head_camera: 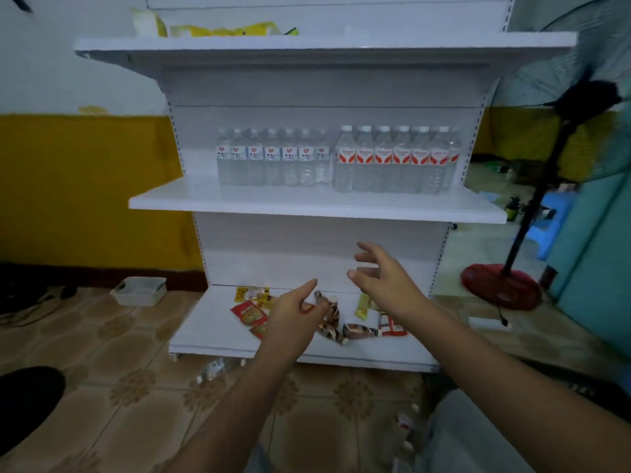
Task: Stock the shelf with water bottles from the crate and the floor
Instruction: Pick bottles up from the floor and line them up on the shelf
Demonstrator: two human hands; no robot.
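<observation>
The white shelf unit's middle shelf (307, 201) carries two rows of water bottles: smaller ones with white labels (273, 157) on the left and taller ones with red-and-white labels (392, 158) on the right. One bottle (218, 367) lies on the floor by the base shelf's front edge. More bottles (406, 425) show at the bottom right beside my leg. My left hand (297, 312) hovers over the bottom shelf, fingers loosely apart, holding nothing. My right hand (382, 278) is higher and to the right, fingers spread, also holding nothing.
Snack packets (341, 322) lie scattered on the bottom shelf (205, 329). A small white tray (139, 290) sits on the tiled floor at left. A standing fan with a red base (502, 285) is at right, beside a blue stool (549, 227). Yellow packets (222, 29) rest on the top shelf.
</observation>
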